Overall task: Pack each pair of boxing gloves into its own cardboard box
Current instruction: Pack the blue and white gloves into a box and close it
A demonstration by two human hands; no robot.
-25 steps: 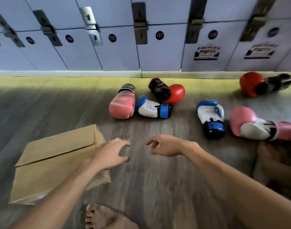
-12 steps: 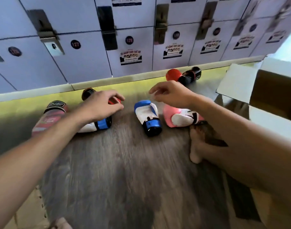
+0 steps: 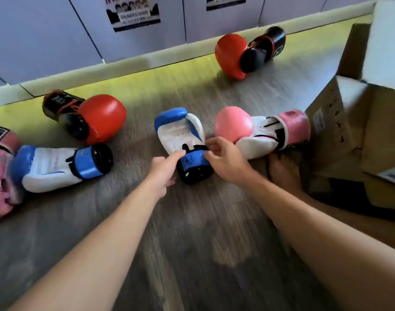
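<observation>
Wood floor (image 3: 192, 243) by lockers, all six gloves loose, none boxed; left hand (image 3: 163, 171) and right hand (image 3: 225, 160) pinching blue glove (image 3: 181, 135) cuff, open cardboard box (image 3: 349, 122) at 3 o'clock.

Daylight, seemingly from the right, washed out the cardboard box (image 3: 385, 41); motion blur smeared the floor (image 3: 192, 243), and edges bowed.

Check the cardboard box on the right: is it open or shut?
Open. The cardboard box has a flap standing up and a dark interior showing beside it; no glove is visible inside from this view.
</observation>
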